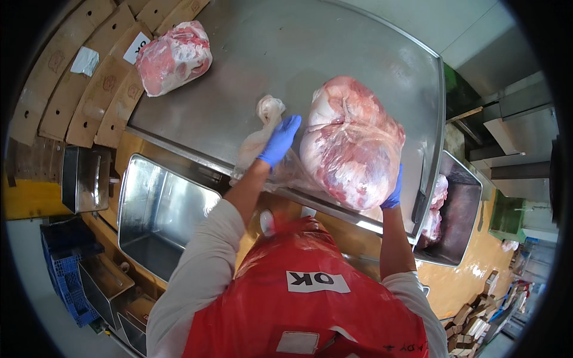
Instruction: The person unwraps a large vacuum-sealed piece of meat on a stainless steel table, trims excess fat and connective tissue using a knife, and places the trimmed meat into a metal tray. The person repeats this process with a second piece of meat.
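Note:
A large bagged cut of raw meat (352,143) lies on the steel table near its front right, with clear plastic film stretched over it. The loose end of the plastic bag (253,143) trails left from the meat and bunches into a whitish knot of film. My left hand (280,141), in a blue glove, rests over this loose film with its fingers stretched out. Against the right side of the meat is my right hand (394,190), also blue-gloved; the meat hides most of its fingers.
Another piece of raw meat (175,59) sits at the table's far left corner, beside stacked cardboard boxes (89,89). A steel tub (161,209) stands below the table's left front. Right of the steel table (268,36), a dark tub (459,209) holds more meat.

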{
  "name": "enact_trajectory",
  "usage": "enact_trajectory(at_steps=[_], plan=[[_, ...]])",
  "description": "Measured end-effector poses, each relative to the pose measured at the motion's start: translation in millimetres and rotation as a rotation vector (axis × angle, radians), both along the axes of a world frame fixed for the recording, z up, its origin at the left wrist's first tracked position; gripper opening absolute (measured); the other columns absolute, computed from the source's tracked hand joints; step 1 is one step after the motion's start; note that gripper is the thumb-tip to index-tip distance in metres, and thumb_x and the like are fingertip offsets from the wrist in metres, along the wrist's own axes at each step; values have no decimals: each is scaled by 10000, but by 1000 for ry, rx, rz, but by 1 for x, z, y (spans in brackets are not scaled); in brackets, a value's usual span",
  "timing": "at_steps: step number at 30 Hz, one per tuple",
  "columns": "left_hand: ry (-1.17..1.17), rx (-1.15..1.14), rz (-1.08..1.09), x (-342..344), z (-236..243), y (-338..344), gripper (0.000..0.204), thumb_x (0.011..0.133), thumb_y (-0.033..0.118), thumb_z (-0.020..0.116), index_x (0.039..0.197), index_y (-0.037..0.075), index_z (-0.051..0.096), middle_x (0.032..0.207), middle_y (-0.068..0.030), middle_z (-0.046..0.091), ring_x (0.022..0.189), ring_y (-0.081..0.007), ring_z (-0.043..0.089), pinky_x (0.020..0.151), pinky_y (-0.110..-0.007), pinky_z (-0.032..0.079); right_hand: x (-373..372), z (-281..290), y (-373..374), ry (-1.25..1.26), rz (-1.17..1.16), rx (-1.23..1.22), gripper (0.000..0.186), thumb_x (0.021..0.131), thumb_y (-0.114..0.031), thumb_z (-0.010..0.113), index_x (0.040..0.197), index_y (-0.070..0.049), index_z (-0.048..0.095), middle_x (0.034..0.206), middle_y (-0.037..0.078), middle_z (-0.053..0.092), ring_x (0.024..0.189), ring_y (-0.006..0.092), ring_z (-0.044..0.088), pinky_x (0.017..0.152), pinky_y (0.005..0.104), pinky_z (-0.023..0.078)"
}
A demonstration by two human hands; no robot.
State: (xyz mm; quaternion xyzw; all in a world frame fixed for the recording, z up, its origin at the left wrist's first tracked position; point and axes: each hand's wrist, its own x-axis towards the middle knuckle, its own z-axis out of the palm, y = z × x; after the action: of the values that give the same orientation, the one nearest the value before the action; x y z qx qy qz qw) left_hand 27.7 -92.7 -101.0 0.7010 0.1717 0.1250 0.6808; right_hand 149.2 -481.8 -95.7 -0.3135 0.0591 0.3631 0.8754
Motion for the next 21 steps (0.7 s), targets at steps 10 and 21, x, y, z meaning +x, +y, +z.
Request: enact_trajectory(at_steps=[10,21], plan=[[135,-961,-188,8,-40,-52,387,1048,197,556,1401,40,589,1346,-114,649,1184,-217,643,1066,-369,504,5,4,12,-178,-60,-122,592,1050,-539,420,1417,-96,562,1326,115,661,1184,305,641,1052,478,516],[343,50,-256,-71,8,-37,293,1002,199,602,1207,9,689,1061,-70,721,947,-138,635,852,-330,525,-15,40,15,78,20,-8,650,1039,-569,396,1465,-96,523,1395,128,627,1260,316,606,1100,481,480]])
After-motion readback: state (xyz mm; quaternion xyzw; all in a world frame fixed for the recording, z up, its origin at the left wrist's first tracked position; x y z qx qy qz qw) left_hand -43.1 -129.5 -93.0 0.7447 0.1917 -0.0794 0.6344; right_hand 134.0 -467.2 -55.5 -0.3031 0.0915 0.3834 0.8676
